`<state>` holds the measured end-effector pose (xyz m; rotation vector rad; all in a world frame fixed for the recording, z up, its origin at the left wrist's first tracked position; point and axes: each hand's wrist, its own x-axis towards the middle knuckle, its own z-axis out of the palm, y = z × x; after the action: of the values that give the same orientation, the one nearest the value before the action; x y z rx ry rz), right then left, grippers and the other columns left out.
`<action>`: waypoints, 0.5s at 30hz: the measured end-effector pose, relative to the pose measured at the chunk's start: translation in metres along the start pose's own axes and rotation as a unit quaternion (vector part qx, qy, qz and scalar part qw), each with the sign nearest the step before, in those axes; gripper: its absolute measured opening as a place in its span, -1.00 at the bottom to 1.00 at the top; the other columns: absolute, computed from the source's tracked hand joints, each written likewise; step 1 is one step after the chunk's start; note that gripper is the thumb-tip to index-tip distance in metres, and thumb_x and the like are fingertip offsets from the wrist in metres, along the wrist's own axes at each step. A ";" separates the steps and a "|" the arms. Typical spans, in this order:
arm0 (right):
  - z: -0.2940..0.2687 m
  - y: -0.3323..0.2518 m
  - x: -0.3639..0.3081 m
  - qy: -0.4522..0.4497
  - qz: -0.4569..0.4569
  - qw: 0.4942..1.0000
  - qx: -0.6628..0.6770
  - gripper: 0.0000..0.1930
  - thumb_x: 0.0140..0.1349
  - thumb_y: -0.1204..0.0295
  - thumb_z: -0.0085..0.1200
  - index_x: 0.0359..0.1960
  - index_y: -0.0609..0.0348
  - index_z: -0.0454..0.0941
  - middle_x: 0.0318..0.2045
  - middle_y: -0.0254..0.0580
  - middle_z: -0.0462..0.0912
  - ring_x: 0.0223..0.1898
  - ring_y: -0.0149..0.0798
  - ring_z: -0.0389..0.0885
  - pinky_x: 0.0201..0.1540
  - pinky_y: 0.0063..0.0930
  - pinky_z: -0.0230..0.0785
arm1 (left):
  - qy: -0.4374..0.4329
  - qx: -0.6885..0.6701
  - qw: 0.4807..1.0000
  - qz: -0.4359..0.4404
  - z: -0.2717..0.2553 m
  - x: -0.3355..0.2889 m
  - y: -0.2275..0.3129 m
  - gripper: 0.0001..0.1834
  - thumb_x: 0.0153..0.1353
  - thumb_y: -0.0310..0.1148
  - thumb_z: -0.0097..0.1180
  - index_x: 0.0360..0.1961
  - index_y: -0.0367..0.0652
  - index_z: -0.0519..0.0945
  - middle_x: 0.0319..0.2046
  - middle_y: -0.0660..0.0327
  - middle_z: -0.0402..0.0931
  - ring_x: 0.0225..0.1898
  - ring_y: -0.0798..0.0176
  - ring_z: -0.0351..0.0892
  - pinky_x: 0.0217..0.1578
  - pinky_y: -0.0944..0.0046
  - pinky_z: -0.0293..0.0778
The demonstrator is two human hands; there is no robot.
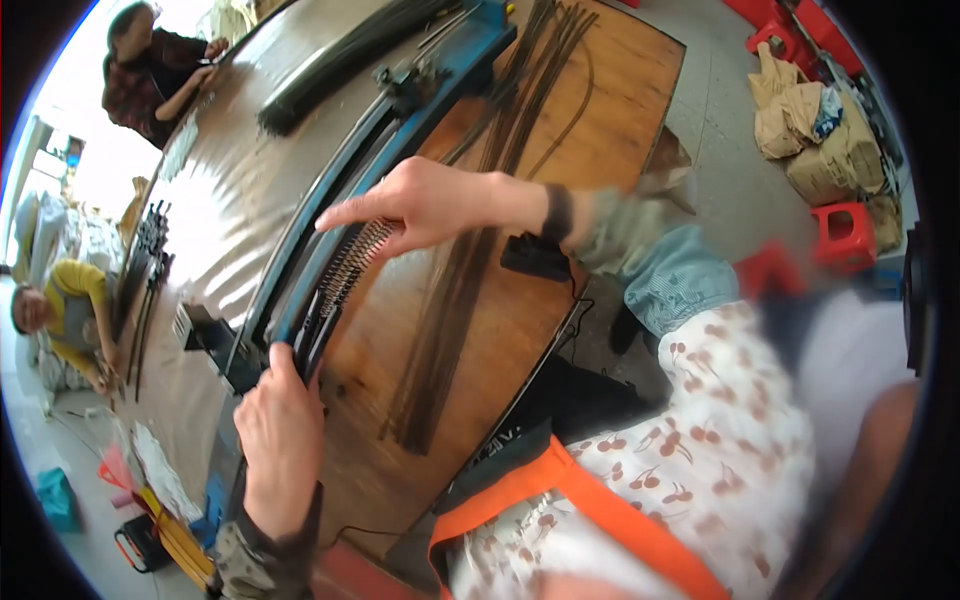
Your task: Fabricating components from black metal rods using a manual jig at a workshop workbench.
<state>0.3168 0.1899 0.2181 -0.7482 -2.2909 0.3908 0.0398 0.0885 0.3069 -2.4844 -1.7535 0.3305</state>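
A long blue metal rail fixture [318, 262] with a dark slot runs diagonally across the table. Along its near side lies a metal coil spring [352, 262], with thin dark rods [318, 318] at its lower end. My right hand [425, 205] reaches over the spring's upper end, index finger stretched across the rail. Its thumb is beside the coils and the other fingers are mostly hidden, but the hand appears closed around the spring. My left hand [280, 440] is at the rail's lower end, index finger and thumb on either side of the dark rods.
Bundles of long dark rods [440, 360] lie on the wooden table [620, 90]; a thicker bundle [320, 85] is beyond the rail. A metal clamp mechanism [405, 85] sits on the fixture. Two people work across the table. Red stools [843, 238] and brown sacks [835, 165] stand at right.
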 end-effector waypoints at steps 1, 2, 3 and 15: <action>-0.008 0.017 0.007 -0.002 0.026 0.999 -0.020 -0.45 0.05 0.34 0.33 0.15 -0.14 0.55 -0.38 -0.13 0.73 -0.35 -0.14 0.73 -0.32 -0.35 0.57 | 0.014 0.025 1.000 0.007 -0.021 0.001 -0.004 -0.73 0.26 -0.29 0.20 -0.22 -0.20 0.39 -0.51 -0.04 0.61 -0.44 -0.13 0.66 -0.42 -0.03 0.56; -0.013 0.052 -0.005 -0.011 0.069 0.996 -0.046 -0.44 0.05 0.32 0.34 0.17 -0.14 0.54 -0.39 -0.11 0.72 -0.35 -0.12 0.72 -0.32 -0.32 0.57 | 0.032 0.016 0.999 0.009 -0.012 0.012 -0.007 -0.73 0.24 -0.31 0.21 -0.21 -0.20 0.39 -0.51 -0.03 0.61 -0.44 -0.12 0.66 -0.43 -0.02 0.56; -0.022 0.077 -0.033 -0.017 0.113 0.986 -0.123 -0.42 0.04 0.32 0.34 0.18 -0.16 0.53 -0.36 -0.10 0.72 -0.32 -0.08 0.72 -0.28 -0.29 0.56 | 0.045 0.023 0.997 0.049 -0.004 0.039 -0.005 -0.73 0.23 -0.33 0.21 -0.21 -0.19 0.39 -0.51 -0.02 0.60 -0.44 -0.11 0.66 -0.43 -0.02 0.57; -0.113 0.104 -0.058 0.150 0.012 0.960 -0.235 -0.86 0.16 0.28 0.22 -0.24 -0.16 0.62 -0.57 -0.27 0.63 -0.49 -0.09 0.66 -0.46 -0.24 0.48 | 0.009 -0.028 0.995 0.100 -0.025 0.109 0.054 -0.68 0.19 -0.39 0.22 -0.14 -0.21 0.36 -0.44 -0.04 0.60 -0.37 -0.18 0.65 -0.36 -0.09 0.56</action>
<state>0.4712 0.2443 0.2213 -0.9904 -2.0989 -0.2587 0.1304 0.1739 0.3070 -2.6999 -1.5321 0.2750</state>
